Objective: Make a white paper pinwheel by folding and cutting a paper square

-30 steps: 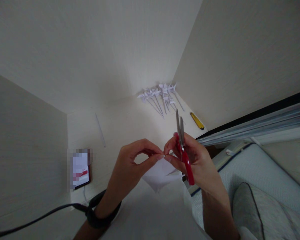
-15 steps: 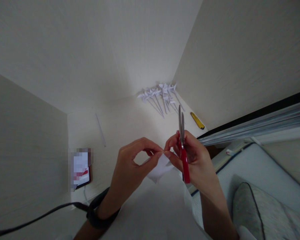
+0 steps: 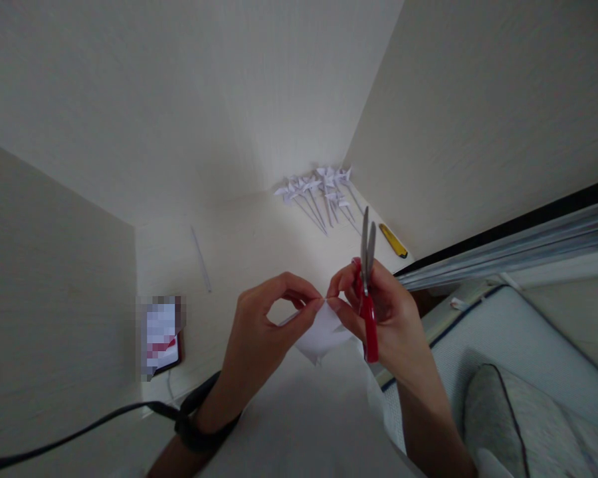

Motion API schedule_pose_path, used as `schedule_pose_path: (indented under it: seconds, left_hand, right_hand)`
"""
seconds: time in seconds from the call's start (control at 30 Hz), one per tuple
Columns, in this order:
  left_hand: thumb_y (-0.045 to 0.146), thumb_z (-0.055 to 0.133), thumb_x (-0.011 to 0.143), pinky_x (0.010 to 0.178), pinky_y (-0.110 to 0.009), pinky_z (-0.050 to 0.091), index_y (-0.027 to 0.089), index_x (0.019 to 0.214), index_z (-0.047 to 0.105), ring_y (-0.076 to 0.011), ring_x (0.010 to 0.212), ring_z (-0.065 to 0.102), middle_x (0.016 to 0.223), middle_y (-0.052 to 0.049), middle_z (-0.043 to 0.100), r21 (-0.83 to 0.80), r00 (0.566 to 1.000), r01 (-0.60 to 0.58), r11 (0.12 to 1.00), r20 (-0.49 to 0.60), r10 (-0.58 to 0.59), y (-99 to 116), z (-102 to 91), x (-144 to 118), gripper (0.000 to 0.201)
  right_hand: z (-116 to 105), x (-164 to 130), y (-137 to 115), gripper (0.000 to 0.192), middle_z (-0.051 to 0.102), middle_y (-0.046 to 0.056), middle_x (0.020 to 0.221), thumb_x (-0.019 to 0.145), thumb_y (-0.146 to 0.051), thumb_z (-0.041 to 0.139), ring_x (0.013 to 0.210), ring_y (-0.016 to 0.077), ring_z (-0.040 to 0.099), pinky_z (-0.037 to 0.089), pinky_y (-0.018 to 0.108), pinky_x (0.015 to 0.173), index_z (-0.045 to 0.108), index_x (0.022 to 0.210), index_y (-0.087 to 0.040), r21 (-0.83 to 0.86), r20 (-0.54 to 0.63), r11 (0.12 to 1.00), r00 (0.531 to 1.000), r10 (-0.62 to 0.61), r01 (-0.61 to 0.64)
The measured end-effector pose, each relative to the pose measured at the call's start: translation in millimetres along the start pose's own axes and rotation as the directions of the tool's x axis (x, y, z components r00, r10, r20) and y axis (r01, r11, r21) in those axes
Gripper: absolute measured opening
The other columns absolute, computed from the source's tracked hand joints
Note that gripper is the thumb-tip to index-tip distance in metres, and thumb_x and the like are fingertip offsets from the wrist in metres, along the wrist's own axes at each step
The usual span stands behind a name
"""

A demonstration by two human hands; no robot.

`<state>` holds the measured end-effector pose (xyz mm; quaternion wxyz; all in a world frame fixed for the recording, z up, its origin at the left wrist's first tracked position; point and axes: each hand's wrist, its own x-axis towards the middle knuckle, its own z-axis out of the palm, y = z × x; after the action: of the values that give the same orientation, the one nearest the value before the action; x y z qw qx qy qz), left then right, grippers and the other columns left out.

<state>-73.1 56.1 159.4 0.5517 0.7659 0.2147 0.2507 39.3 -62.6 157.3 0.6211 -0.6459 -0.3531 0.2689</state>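
Between my hands hangs a white sheet of paper, its upper edge caught at the fingertips. My left hand is closed in a pinch of thumb and forefinger on that edge. Almost touching it, the thumb and forefinger of my right hand pinch the same edge. Red-handled scissors also rest in my right hand, blades pointing up and slightly apart. The lower part of the paper lies before my white clothing, and my right thumb covers some of it.
Several white paper pinwheels on thin sticks lie in the back corner. A yellow utility knife lies right of them. Leftward are a thin white stick and a phone. A black cord runs to my left wrist. A cushion sits lower right.
The scissors have shifted slightly right in my right hand and their blades have spread a little more. More of the paper shows below my fingers. Both hands stay nearly in place.
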Motion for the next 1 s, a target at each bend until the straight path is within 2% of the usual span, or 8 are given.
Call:
schedule_pose_path:
  seconds: [0.13,0.27,0.4,0.57,0.7,0.87,0.93,1.0]
  left_hand:
    - [0.008,0.065,0.079,0.064,-0.023,0.051,0.018,0.074,0.066,-0.0122,0.064,0.064,0.069,0.001,0.07,0.128,0.998,-0.048,0.991,-0.044,0.054,2,3.5,0,0.011]
    - [0.006,0.064,0.078,0.063,-0.023,0.051,0.019,0.074,0.063,-0.0121,0.063,0.064,0.069,0.002,0.069,0.274,0.977,-0.151,0.95,-0.104,0.185,0,7.7,-1,0.013]
    - [0.005,0.064,0.077,0.062,-0.022,0.051,0.02,0.073,0.062,-0.0116,0.063,0.064,0.069,0.003,0.069,0.294,0.956,-0.212,0.932,-0.137,0.26,-1,8.6,0,0.016]
    - [0.006,0.065,0.078,0.066,-0.022,0.051,0.019,0.075,0.065,-0.0123,0.066,0.064,0.07,0.001,0.069,0.066,0.99,-0.111,0.992,-0.077,0.116,-1,4.6,-2,0.013]
    - [0.009,0.067,0.079,0.065,-0.023,0.052,0.019,0.075,0.066,-0.0128,0.067,0.063,0.07,0.0,0.069,-0.181,1.0,-0.016,0.983,0.019,0.019,-4,0.5,-4,0.011]
    - [0.01,0.069,0.078,0.063,-0.019,0.051,0.021,0.073,0.067,-0.0112,0.067,0.063,0.071,0.001,0.068,-0.402,0.991,0.097,0.911,0.125,-0.05,-5,-3.9,-4,0.012]
    - [0.01,0.07,0.078,0.064,-0.017,0.051,0.021,0.073,0.067,-0.0098,0.067,0.062,0.071,0.002,0.067,-0.461,0.985,0.132,0.878,0.163,-0.062,-4,-4.2,-3,0.013]
    - [0.009,0.07,0.078,0.065,-0.016,0.05,0.022,0.073,0.068,-0.0085,0.067,0.061,0.072,0.003,0.067,-0.494,0.98,0.153,0.856,0.191,-0.065,-3,-3.4,-3,0.014]
  right_hand:
    - [3,-3,2,0.026,0.057,-0.002,0.082,0.078,-0.007,0.066,0.063,0.014,0.044,0.038,0.028,0.057,0.049,0.086,-0.026,-0.117,-0.082,0.993,0.996,-0.029,0.019]
    - [10,-7,6,0.034,0.055,-0.003,0.077,0.069,-0.002,0.066,0.06,0.0148,0.047,0.038,0.028,0.054,0.049,0.086,-0.027,-0.251,-0.189,0.967,0.977,-0.099,0.05]
    - [12,-7,6,0.031,0.054,-0.003,0.075,0.071,-0.005,0.069,0.059,0.0146,0.046,0.037,0.028,0.053,0.051,0.085,-0.027,-0.213,-0.201,0.975,0.974,-0.1,0.056]
    - [2,-2,0,0.014,0.062,0.0,0.083,0.086,-0.02,0.067,0.071,0.0168,0.057,0.044,0.031,0.064,0.055,0.086,-0.027,0.143,-0.022,0.989,0.999,0.049,-0.045]
    - [-8,5,2,0.022,0.061,-0.001,0.075,0.08,-0.034,0.075,0.068,0.0184,0.059,0.042,0.03,0.057,0.056,0.086,-0.027,0.353,0.052,0.932,0.996,0.066,-0.08]
    - [-15,13,8,0.027,0.046,-0.005,0.065,0.079,-0.043,0.071,0.051,0.0127,0.037,0.033,0.028,0.048,0.051,0.084,-0.026,0.412,-0.101,0.911,0.994,0.043,0.002]
    - [-15,14,8,0.031,0.045,-0.005,0.064,0.075,-0.039,0.076,0.052,0.0126,0.039,0.033,0.027,0.048,0.049,0.081,-0.026,0.361,-0.093,0.932,0.994,0.065,-0.027]
    - [-14,12,6,0.034,0.049,-0.004,0.066,0.073,-0.04,0.079,0.055,0.0141,0.046,0.035,0.027,0.048,0.048,0.079,-0.026,0.304,-0.007,0.947,0.993,0.115,-0.108]
